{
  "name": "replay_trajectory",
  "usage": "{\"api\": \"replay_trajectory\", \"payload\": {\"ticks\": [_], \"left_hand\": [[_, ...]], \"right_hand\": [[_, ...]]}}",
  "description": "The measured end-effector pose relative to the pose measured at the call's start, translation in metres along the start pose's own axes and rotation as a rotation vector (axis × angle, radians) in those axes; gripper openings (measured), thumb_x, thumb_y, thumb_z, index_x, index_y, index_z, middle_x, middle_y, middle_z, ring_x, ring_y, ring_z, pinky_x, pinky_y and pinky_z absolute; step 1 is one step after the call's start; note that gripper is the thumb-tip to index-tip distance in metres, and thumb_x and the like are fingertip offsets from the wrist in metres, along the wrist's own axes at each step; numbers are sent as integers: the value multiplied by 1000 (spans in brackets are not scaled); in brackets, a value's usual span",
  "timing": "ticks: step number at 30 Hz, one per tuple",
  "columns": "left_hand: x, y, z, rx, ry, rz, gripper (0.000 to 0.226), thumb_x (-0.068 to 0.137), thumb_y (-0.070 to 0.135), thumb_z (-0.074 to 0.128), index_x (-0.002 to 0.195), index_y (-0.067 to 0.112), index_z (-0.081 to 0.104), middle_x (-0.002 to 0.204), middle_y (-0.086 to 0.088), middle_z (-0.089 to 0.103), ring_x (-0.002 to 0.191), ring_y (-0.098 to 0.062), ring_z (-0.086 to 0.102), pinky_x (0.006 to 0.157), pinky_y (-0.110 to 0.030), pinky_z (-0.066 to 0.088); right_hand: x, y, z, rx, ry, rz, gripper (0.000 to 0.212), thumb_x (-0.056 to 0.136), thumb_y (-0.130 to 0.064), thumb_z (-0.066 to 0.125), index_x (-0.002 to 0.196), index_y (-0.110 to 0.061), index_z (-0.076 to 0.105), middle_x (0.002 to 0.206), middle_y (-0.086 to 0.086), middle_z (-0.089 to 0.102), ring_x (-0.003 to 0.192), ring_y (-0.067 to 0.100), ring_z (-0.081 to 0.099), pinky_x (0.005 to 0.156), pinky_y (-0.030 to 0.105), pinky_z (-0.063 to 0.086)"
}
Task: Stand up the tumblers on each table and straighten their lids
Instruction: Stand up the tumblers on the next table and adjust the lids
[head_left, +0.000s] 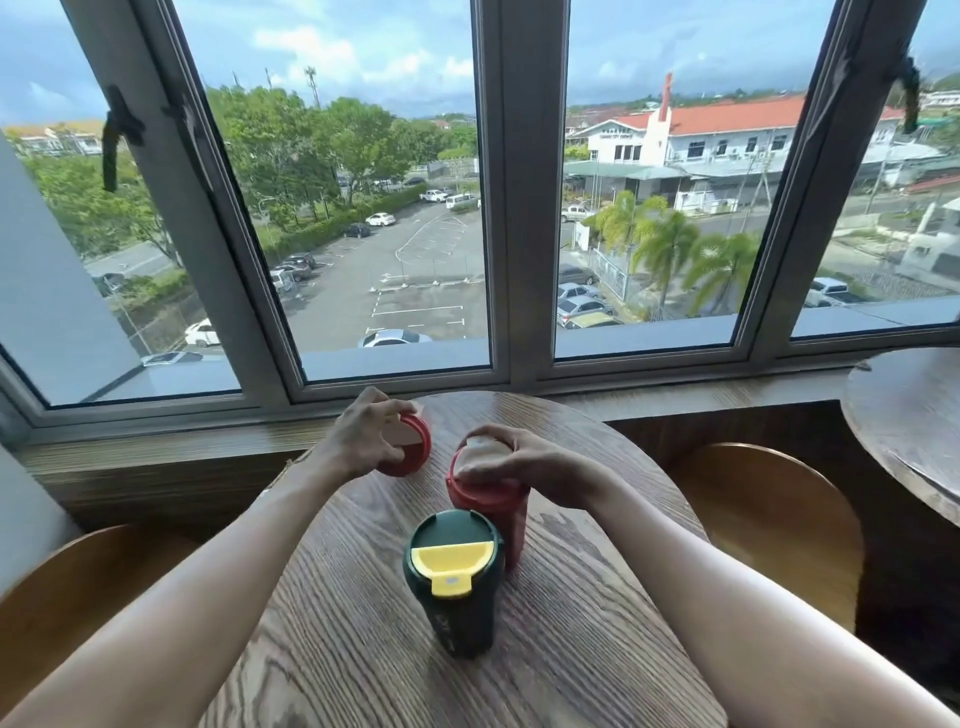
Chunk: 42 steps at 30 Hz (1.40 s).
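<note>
Both red lids (410, 447) under curled fingers (387, 415).

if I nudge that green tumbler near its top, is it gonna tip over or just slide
Probably tips rather than slides. The green tumbler stands tall and seems to narrow toward its base, so a high push levers it over. The wood-grain table looks matte, likely gripping the base. Once down, its round body would probably roll. Its weight can't be judged; contents are hidden.

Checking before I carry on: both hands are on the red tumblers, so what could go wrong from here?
The right hand presses on the nearer red tumbler, beside the green tumbler; a slip might topple both. The left hand grips the far red tumbler near the table edge.
</note>
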<state>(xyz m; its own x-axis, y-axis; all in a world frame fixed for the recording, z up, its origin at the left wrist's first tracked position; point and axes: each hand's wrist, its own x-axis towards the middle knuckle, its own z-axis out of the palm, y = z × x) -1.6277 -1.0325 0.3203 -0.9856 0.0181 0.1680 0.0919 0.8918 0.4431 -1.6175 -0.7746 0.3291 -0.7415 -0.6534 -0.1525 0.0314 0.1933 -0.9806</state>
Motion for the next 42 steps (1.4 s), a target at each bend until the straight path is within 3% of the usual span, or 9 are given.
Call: {"api": "replay_trajectory", "payload": {"ticks": [4, 7, 9, 13, 19, 21, 25, 29, 42], "left_hand": [[-11, 11, -28, -160, -167, -66, 59, 57, 10, 80, 113, 27, 71, 111, -10, 52, 108, -27, 58, 95, -42, 54], [-17, 18, -49, -249, -350, -111, 51, 60, 5, 79, 98, 39, 71, 113, -6, 60, 108, -27, 62, 73, -49, 62], [-21, 25, -57, -303, -476, -171, 50, 72, -6, 74, 106, 30, 70, 111, -1, 59, 98, -23, 62, 57, -41, 62], [-28, 37, -64, -280, -611, -224, 47, 80, -4, 71, 120, 21, 66, 113, 4, 56, 97, -19, 59, 58, -42, 62], [-31, 40, -58, -321, -554, -265, 59, 70, 18, 78, 126, 20, 60, 122, -5, 57, 101, -20, 56, 59, -33, 56], [-34, 37, -53, -361, -503, -249, 60, 64, 25, 76, 121, 21, 61, 110, -2, 58, 96, -17, 57, 63, -33, 55], [-43, 27, -37, -537, -410, -245, 53, 63, 30, 77, 112, 14, 65, 93, 0, 61, 91, -17, 62, 69, -35, 56], [-51, 21, -28, -640, -390, -261, 31, 69, 25, 76, 98, 16, 70, 90, -1, 65, 89, -19, 61, 73, -36, 52], [-63, 22, -30, -644, -391, -294, 48, 71, 22, 79, 114, 7, 65, 100, -6, 65, 98, -22, 65, 72, -36, 58]], "right_hand": [[-2, 1, 3, -25, 76, -2, 49, 75, -16, 82, 118, -11, 57, 101, 6, 65, 92, 16, 64, 88, 34, 54], [-4, 2, 5, -4, 118, 0, 50, 73, -17, 83, 114, -4, 57, 99, 8, 66, 90, 18, 64, 90, 38, 53], [-6, 3, 6, 9, 130, -13, 46, 72, -18, 84, 110, -5, 60, 99, 9, 67, 91, 19, 65, 92, 40, 53], [-8, 7, 8, 59, 132, -41, 39, 75, -16, 82, 108, -7, 64, 100, 10, 70, 91, 19, 68, 90, 37, 53], [-7, 9, 9, 59, 178, -37, 49, 64, -27, 87, 105, -11, 64, 101, 9, 71, 92, 20, 68, 81, 30, 55], [-6, 11, 9, 63, 192, -32, 59, 60, -31, 88, 109, -9, 65, 105, 11, 71, 96, 22, 69, 84, 32, 56], [-7, 12, 9, 91, 170, -47, 51, 68, -24, 85, 113, -9, 66, 108, 11, 73, 97, 21, 69, 83, 30, 55], [-7, 15, 12, 99, 177, -67, 40, 72, -21, 83, 108, -10, 68, 100, 7, 74, 93, 19, 69, 79, 27, 53], [-3, 21, 10, 89, 175, -81, 45, 72, -23, 83, 111, -6, 67, 109, 15, 73, 98, 23, 69, 91, 36, 54]]}}
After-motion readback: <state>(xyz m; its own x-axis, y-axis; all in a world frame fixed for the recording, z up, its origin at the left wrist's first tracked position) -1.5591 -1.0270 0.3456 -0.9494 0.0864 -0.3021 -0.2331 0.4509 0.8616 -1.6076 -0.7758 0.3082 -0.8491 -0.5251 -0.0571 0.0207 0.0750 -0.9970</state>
